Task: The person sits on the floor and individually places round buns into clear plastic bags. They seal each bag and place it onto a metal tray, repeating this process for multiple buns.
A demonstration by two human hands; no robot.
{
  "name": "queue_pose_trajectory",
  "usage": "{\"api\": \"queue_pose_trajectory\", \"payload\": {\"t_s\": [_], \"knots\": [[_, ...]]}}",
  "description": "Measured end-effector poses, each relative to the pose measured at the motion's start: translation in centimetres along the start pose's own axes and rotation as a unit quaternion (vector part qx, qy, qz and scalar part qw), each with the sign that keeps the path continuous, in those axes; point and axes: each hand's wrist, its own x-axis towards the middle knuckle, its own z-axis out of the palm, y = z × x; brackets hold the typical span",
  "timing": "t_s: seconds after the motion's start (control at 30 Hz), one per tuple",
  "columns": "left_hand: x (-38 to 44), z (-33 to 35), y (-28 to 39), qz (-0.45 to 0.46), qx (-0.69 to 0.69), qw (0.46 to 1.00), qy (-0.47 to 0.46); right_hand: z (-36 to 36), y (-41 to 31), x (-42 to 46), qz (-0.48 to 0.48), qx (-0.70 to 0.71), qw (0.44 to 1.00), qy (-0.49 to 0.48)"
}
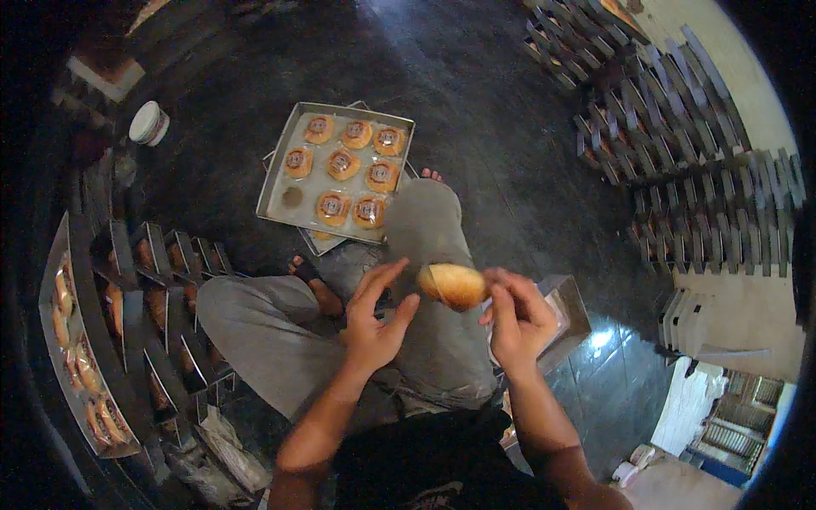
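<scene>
A golden-brown bread bun (452, 285) is up over my right knee, at the fingertips of my right hand (519, 319), which pinches its right end or a wrapper around it; which of these I cannot tell. To the left of the bun, my left hand (379, 319) has its thumb and fingers spread apart and holds nothing. In front of my legs a square metal tray (274, 182) lined with paper holds several round buns (343, 164) in clear wrappers with printing. Another tray (312, 242) shows beneath it, turned at an angle.
Stacked trays of bread (156, 312) stand at my left, beside a long tray of wrapped loaves (83, 357). Beside my right leg is an open box (577, 309). More tray stacks (663, 115) line the right wall. A white tub (150, 123) sits on the dark floor.
</scene>
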Motion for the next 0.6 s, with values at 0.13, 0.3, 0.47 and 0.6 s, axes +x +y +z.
{"api": "queue_pose_trajectory", "payload": {"t_s": [0.13,0.3,0.47,0.6], "knots": [[2.4,2.6,3.2,0.079,-0.078,0.989,0.098,0.7,-0.1,1.2,-0.002,0.046,0.999,0.027],[3.0,3.0,4.0,-0.17,-0.258,0.935,0.173,-1.1,-2.0,1.3,0.135,-0.038,0.988,0.072],[3.0,1.1,4.1,-0.169,-0.265,0.945,0.094,-2.7,-2.4,0.9,0.08,-0.035,0.996,0.02],[-3.6,2.2,1.3,-0.133,-0.212,0.967,0.05,-5.8,1.8,-7.7,0.231,-0.093,0.968,0.027]]}}
